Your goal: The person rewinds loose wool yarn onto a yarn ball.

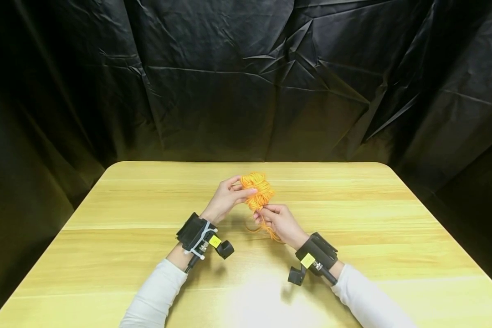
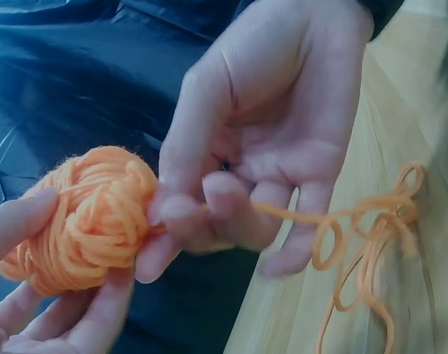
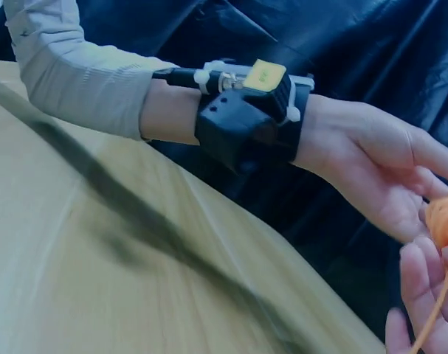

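Observation:
A ball of orange yarn [image 1: 257, 187] is held up above the table in my left hand [image 1: 227, 198], thumb on its near side and fingers behind it. Just below the ball, my right hand [image 1: 280, 223] pinches the yarn strand between thumb and fingertips, close against the wound part. In the left wrist view the strand [image 2: 305, 217] runs out past the right fingers into a loose, looped tangle [image 2: 378, 228] that hangs down. The right wrist view shows only part of the yarn ball [image 3: 443, 220] at its right edge.
The light wooden table [image 1: 127, 214] lies under both hands, with a bright glare near its front. Behind it hangs a creased black sheet [image 1: 213, 105]. Each wrist wears a black strap with a camera [image 1: 224, 249] on a short arm.

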A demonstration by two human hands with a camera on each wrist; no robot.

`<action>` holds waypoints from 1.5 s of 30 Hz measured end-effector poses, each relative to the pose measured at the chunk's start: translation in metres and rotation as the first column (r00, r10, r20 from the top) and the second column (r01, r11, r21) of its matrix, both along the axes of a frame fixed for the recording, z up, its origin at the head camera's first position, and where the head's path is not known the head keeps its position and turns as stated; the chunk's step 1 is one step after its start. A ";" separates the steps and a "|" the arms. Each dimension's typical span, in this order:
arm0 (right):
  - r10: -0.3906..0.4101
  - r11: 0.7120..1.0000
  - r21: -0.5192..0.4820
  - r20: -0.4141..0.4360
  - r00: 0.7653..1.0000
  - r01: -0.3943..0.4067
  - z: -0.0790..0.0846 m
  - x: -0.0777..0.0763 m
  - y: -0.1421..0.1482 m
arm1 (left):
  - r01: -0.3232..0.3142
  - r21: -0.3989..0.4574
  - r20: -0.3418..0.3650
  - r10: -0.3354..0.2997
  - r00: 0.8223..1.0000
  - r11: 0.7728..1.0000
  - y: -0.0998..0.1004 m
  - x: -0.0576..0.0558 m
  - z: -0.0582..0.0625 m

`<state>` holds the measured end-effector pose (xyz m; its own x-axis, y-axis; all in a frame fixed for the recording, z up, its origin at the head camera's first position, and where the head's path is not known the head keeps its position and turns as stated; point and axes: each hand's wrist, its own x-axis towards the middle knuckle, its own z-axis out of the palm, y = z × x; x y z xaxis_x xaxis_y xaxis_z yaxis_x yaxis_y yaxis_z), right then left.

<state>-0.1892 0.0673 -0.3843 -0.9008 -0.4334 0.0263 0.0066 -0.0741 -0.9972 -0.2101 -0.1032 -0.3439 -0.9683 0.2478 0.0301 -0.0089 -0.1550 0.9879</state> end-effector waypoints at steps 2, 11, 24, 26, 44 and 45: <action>0.004 0.999 0.039 -0.008 1.000 -0.004 0.001 0.001 0.000 | -0.010 -0.017 -0.002 0.010 1.000 1.000 0.000 -0.001 -0.001; 0.045 0.981 0.195 -0.122 0.992 -0.020 0.016 0.007 0.009 | -0.041 -0.042 -0.044 0.039 0.998 0.998 0.000 -0.004 -0.004; 0.241 0.846 0.533 -0.425 0.872 0.026 0.070 0.003 0.021 | 0.035 -0.198 -0.085 -0.053 0.995 0.980 -0.002 -0.002 -0.003; 0.250 0.845 0.533 -0.446 0.859 0.031 0.077 0.000 0.022 | 0.067 -0.226 -0.090 -0.089 0.992 0.972 -0.003 -0.002 -0.002; 0.081 0.965 0.263 -0.338 0.938 0.012 0.088 -0.035 0.033 | 0.241 -0.307 -0.102 -0.284 0.953 0.921 -0.006 -0.001 -0.003; 0.068 0.971 0.240 -0.329 0.942 0.014 0.085 -0.037 0.033 | 0.245 -0.309 -0.105 -0.289 0.952 0.919 -0.007 -0.001 -0.003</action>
